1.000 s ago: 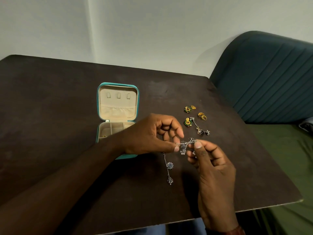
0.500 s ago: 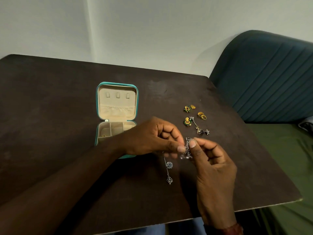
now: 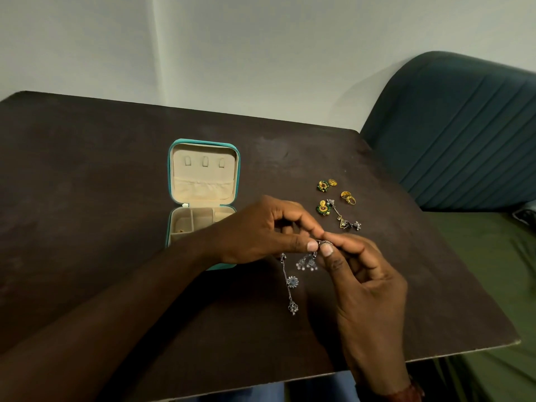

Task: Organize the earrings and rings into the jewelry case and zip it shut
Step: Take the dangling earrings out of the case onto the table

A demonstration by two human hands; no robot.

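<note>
Left hand and right hand meet over the middle of the table, each pinching the top of a silver earring between thumb and forefinger, its bells hanging down. A chain earring lies just below them, its length running toward the near edge. The open case sits behind the left wrist, with flower earrings and gold rings farther right.

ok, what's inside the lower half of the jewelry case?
Beige dividers, and one small gold piece in the left compartment of the jewelry case. The left hand and forearm cover its front and right part.
</note>
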